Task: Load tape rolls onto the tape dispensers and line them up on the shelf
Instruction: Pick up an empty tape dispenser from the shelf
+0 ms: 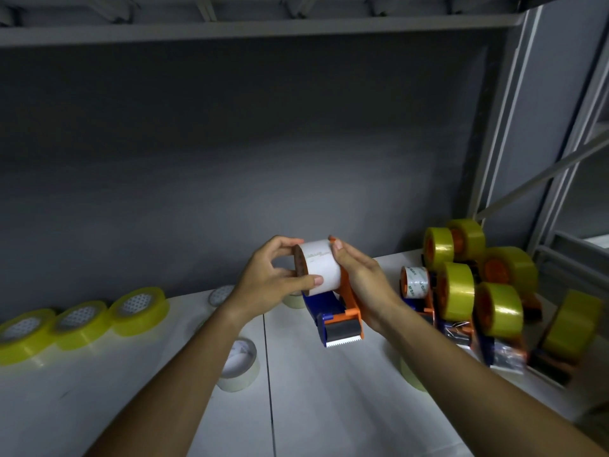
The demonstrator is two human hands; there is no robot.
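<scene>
White tape roll (321,265) held above the shelf (329,390), pinched by left hand (267,282); right hand (359,278) grips orange-blue dispenser (339,315). Advice: press roll square onto hub until seated, dispenser steady.

We stood before a metal shelving unit. Its white shelf board (329,407) ran across the lower view, with a dark seam (271,384) dividing two panels. Behind it rose a plain grey back wall (230,153), brighter low down and dimmer toward the top. Overhead sat the pale upper shelf (250,28). At right, grey uprights (501,133) and a diagonal brace (543,174) framed the bay.
</scene>
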